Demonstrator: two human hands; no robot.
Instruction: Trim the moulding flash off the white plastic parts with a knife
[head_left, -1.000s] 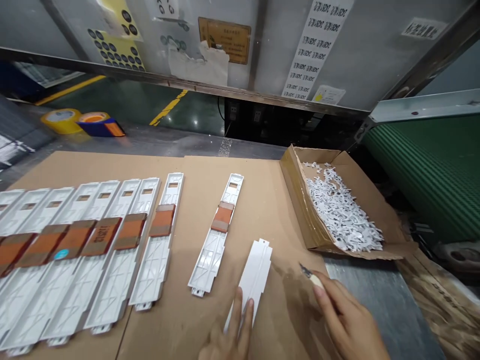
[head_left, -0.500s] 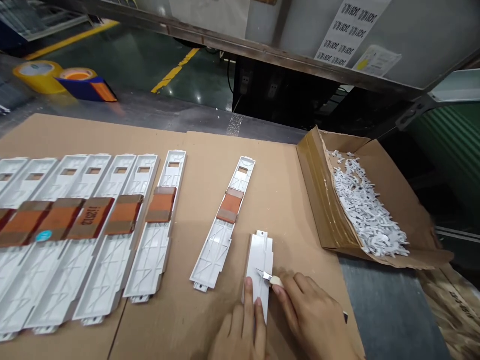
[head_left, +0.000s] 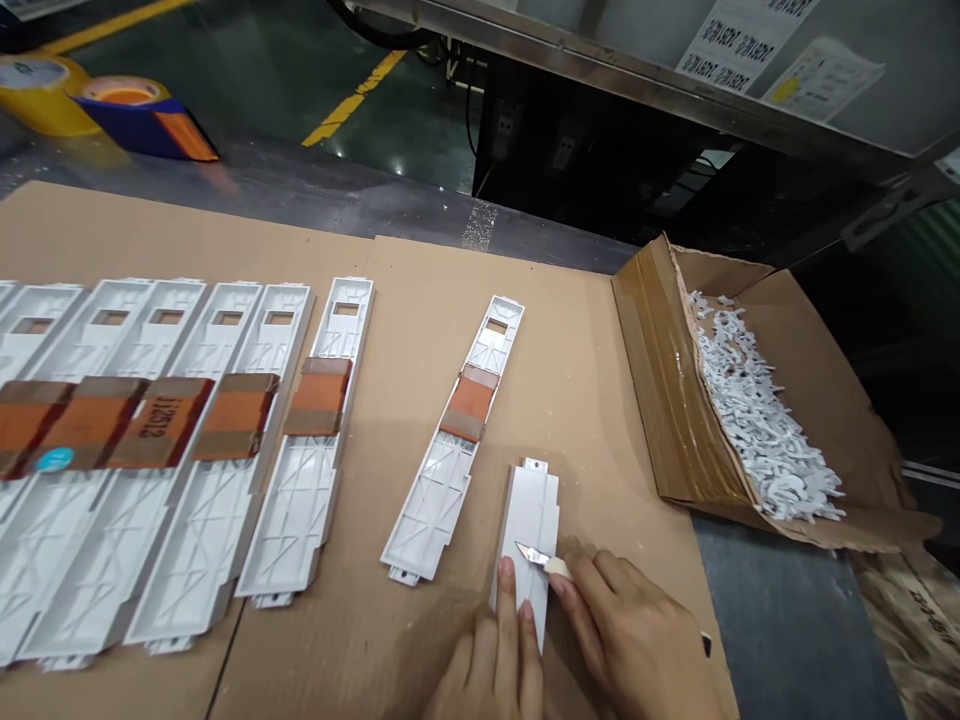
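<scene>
In the head view, a white plastic strip lies smooth side up on the cardboard near me. My left hand rests on its near part with the index and middle fingers stretched out flat. My right hand is closed round a trimming knife with a pale handle. Its pointed blade lies over the strip, just beyond my left fingertips; I cannot tell whether it touches. Left of my hands, another white strip lies ribbed side up, with an orange-and-brown block across its middle.
More ribbed strips with similar blocks stand in a row at left. A torn cardboard box at right holds many small white plastic scraps. Tape rolls sit at the far left, beyond the cardboard sheet.
The view has shifted slightly, moving the box rightward and the row of strips leftward. The blade now shows broader over the strip. Both hands keep nearly the same place on it.
</scene>
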